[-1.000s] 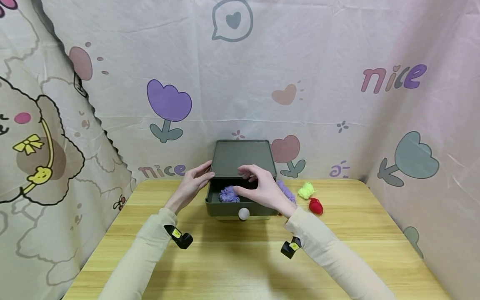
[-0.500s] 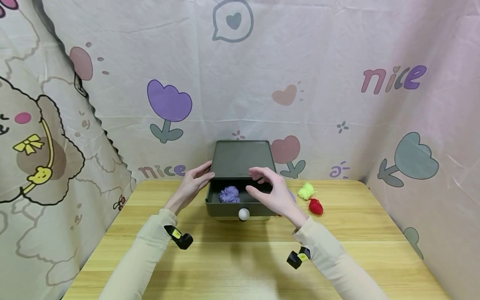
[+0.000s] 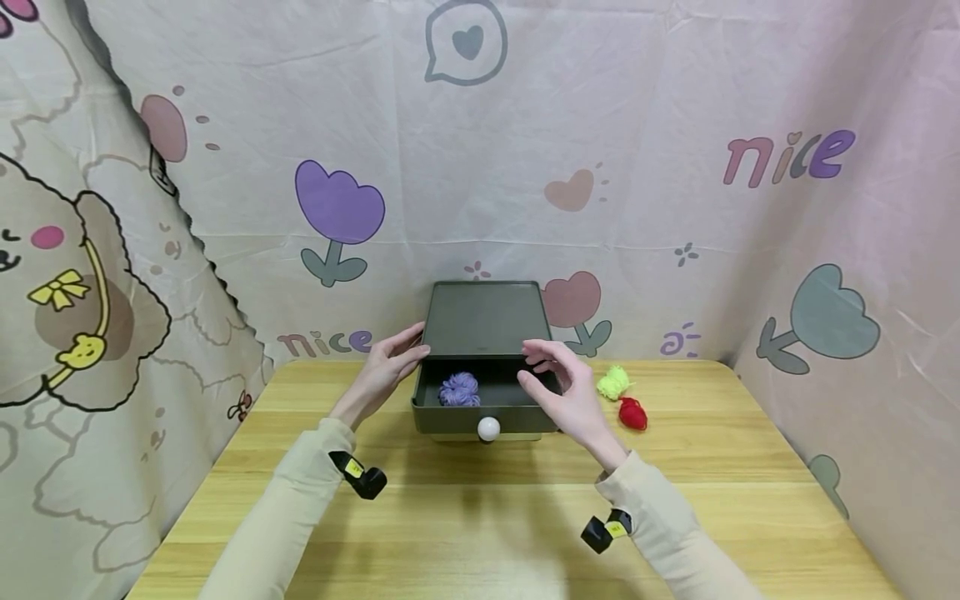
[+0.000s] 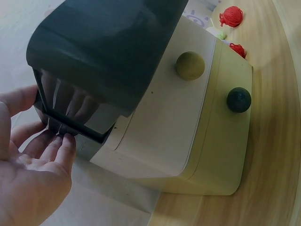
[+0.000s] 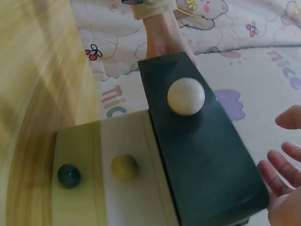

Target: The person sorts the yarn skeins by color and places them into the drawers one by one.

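Top drawer (image 3: 446, 419), sticking out of cabinet (image 3: 487, 317), probably light, stiff, slick plastic, best taken by white knob (image 3: 488, 429); left hand (image 3: 384, 367) touches cabinet's side, thumb apart from fingers, right hand (image 3: 572, 398) spread near drawer edge.

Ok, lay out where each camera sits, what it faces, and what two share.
Head: on the head, facing forward and down at the open drawer; shows both sleeves, left hand and right hand.
Left wrist: on that wrist, looking past the left hand at the drawer unit; no other body part shows.
Right wrist: on that wrist, facing the drawer unit's front; shows the right hand's fingers at the right edge, left cuff and hand beyond.
Shared: both wrist views show the yellow knob and dark knob.
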